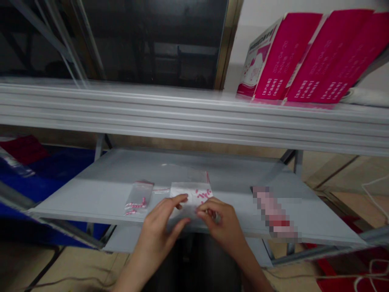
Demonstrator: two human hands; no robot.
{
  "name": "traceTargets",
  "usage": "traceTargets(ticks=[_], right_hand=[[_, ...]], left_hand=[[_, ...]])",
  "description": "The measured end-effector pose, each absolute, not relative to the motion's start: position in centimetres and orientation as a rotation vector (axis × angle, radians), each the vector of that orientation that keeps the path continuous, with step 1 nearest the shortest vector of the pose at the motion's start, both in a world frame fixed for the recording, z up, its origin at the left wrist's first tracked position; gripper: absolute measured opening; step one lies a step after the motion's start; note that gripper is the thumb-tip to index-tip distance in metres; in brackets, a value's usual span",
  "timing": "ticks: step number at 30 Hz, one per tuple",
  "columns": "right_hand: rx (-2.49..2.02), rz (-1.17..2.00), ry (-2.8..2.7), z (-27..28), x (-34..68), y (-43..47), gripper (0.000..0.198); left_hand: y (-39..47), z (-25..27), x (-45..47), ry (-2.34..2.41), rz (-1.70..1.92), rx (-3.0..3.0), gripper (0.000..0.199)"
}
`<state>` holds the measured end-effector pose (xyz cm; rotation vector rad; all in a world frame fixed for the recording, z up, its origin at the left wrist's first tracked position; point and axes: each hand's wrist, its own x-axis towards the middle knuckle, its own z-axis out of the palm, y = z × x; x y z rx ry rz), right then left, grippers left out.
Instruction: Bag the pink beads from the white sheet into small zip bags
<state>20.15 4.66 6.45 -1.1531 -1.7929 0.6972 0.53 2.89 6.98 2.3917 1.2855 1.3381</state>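
A ribbed shelf [152, 111] is positioned beyond and above a grey table [91, 186]. Magenta boxes [285, 61] are placed on the shelf, at right. The left hand [159, 221] is held wide, thumb and fingers apart. The right hand [221, 219] is set in a narrow pinch; whether anything is held cannot be determined. A white sheet [182, 190] is laid at both hands. A clear bag [139, 194] is placed to its left. Small pink pieces [204, 196] are contained in the bag and scattered over the sheet's right part.

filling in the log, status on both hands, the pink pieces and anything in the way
Left hand open; right hand fingers drawn in, hold unclear. Pink pieces clustered on white sheet. Right hand partly hides sheet; clear bag off left.
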Motion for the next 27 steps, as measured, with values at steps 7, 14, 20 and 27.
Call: traceTargets(ticks=[7,14,20,27], right_hand=[[-1.500,0.826,-1.410,4.3,23.1,17.3,0.022],[-1.675,0.741,-1.483,3.0,22.4,19.7,0.020],[-1.526,0.752,-1.498,3.5,21.2,13.6,0.026],[-1.164,1.372,-1.360,1.7,18.8,6.1,0.057]], left_hand=[[4.9,2.0,-4.0,1.643,1.246,2.527,0.022],[4.6,-1.7,-3.9,1.727,1.003,2.439,0.027],[4.0,-1.1,-3.8,1.768,1.325,2.306,0.018],[1.6,0.4,-1.7,1.224,1.531,2.512,0.027]])
